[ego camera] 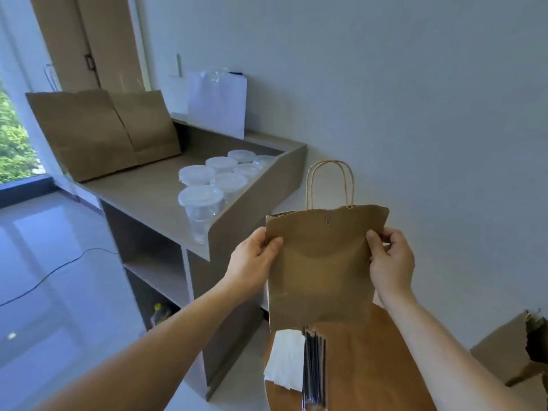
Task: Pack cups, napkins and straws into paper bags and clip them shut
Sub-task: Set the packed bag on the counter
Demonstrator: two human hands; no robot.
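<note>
I hold a small brown paper bag (323,262) with twisted paper handles up in front of me. A clip sits at the middle of its top edge. My left hand (255,259) pinches the bag's left edge and my right hand (390,259) pinches its right edge. Below the bag, white napkins (286,360) and a bundle of dark wrapped straws (314,366) lie on a round wooden table (379,366). Several clear lidded plastic cups (213,185) stand on the counter to the left.
Two large brown paper bags (98,129) stand on the grey counter (142,191) by the window, and a white bag (216,105) leans on the wall. Open shelves sit under the counter. A torn cardboard box (516,351) is at the right. A cable lies on the floor.
</note>
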